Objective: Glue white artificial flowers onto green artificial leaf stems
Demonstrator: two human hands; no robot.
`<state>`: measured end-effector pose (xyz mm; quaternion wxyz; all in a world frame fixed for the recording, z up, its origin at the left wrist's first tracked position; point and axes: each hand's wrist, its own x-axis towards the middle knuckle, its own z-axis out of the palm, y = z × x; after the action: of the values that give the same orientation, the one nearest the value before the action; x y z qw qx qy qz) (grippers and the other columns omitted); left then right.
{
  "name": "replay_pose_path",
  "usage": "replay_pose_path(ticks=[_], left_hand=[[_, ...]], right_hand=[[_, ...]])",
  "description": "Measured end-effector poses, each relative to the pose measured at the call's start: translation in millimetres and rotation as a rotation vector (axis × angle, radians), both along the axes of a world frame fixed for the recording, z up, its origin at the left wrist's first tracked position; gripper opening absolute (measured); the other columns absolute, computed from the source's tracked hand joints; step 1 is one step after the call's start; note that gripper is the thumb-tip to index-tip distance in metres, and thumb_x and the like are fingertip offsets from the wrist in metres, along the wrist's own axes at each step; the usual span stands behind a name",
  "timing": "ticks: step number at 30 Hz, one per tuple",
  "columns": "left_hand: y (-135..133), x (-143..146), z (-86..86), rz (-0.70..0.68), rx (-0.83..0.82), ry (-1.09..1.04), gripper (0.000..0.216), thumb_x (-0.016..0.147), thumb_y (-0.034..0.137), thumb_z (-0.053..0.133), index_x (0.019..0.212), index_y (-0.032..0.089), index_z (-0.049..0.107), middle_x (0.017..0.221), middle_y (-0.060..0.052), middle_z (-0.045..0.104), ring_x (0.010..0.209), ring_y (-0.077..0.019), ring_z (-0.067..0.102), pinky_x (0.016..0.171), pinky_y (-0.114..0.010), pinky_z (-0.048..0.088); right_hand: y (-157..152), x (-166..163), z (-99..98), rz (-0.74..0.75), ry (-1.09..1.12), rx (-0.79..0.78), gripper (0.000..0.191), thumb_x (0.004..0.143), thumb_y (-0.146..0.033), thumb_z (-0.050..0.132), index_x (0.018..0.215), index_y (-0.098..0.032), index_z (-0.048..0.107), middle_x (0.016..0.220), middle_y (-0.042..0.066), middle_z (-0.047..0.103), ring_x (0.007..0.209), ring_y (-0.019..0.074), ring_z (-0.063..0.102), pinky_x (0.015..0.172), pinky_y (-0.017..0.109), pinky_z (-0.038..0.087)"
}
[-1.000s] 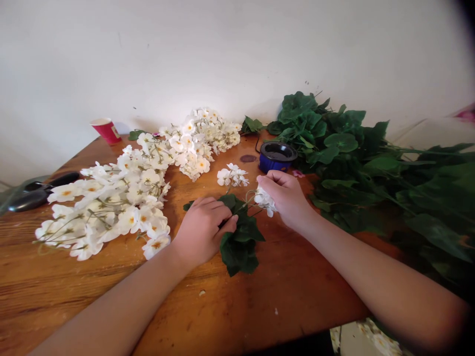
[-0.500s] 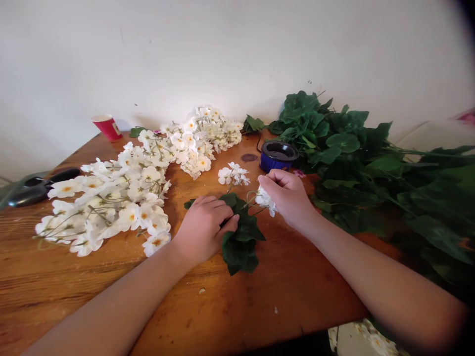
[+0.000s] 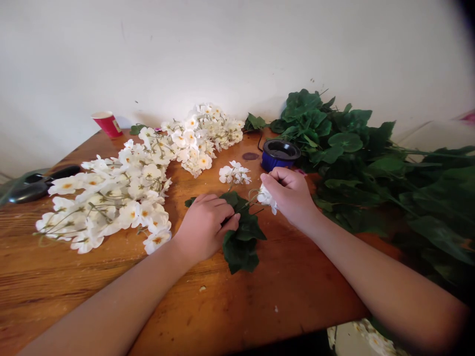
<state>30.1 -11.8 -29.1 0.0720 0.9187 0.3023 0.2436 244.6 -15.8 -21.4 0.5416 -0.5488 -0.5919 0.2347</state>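
The right grip [image 3: 291, 198] is pinching a light, soft artificial blossom [image 3: 265, 196], while the left grip [image 3: 205, 227] is curling over its dark leaves [image 3: 241, 247] on the tabletop [image 3: 282, 296]; the thin stem [image 3: 247, 201] between the grips is seeming the best place for holding.

The left forearm [image 3: 107, 301] and right forearm [image 3: 382, 289] are bare and reach in from the lower corners, angling toward each other. The left hand [image 3: 204, 228] lies palm down, its fingers curled inward. Near it, the right hand [image 3: 291, 200] is raised and tilted, its fingers bunched in a pinch.
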Motion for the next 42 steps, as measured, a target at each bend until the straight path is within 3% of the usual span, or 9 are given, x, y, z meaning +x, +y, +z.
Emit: replay_pose_path(ticks=[8, 21, 29, 42], left_hand=[[0.8, 0.8, 0.1, 0.006, -0.005, -0.003, 0.032, 0.096, 0.029, 0.048, 0.067, 0.017, 0.056, 0.066, -0.001, 0.056, 0.067, -0.0154, 0.047, 0.067, -0.032, 0.037], [0.5, -0.1, -1.7, 0.000, 0.017, 0.003, 0.033, 0.096, 0.029, 0.047, 0.066, 0.017, 0.056, 0.065, -0.001, 0.055, 0.067, -0.0156, 0.047, 0.066, -0.032, 0.037], [0.0, 0.1, -0.7, 0.008, 0.013, 0.007, 0.033, 0.096, 0.030, 0.048, 0.066, 0.017, 0.055, 0.065, -0.001, 0.055, 0.067, -0.0151, 0.047, 0.066, -0.032, 0.035], [1.2, 0.1, -2.6, 0.002, 0.014, 0.002, 0.033, 0.096, 0.030, 0.048, 0.067, 0.017, 0.055, 0.066, -0.001, 0.055, 0.067, -0.0149, 0.046, 0.066, -0.031, 0.034]], right_hand=[[-0.9, 2.0, 4.7, -0.041, -0.007, 0.012, 0.040, 0.085, -0.032, 0.060, 0.054, -0.021, 0.037, 0.049, -0.005, 0.034, 0.048, 0.0093, 0.031, 0.046, 0.026, 0.024], [-3.2, -5.4, -2.3, 0.041, -0.042, 0.000, 0.040, 0.088, -0.032, 0.057, 0.056, -0.021, 0.034, 0.054, -0.005, 0.031, 0.052, 0.0098, 0.029, 0.049, 0.027, 0.023], [1.0, 4.1, 1.5, -0.063, 0.042, 0.037, 0.038, 0.085, -0.030, 0.060, 0.056, -0.021, 0.037, 0.051, -0.006, 0.033, 0.048, 0.0087, 0.030, 0.046, 0.025, 0.024], [-4.1, -3.2, 5.1, -0.030, -0.037, 0.026, 0.038, 0.086, -0.028, 0.058, 0.055, -0.020, 0.037, 0.049, -0.006, 0.034, 0.046, 0.0078, 0.033, 0.045, 0.023, 0.027]])
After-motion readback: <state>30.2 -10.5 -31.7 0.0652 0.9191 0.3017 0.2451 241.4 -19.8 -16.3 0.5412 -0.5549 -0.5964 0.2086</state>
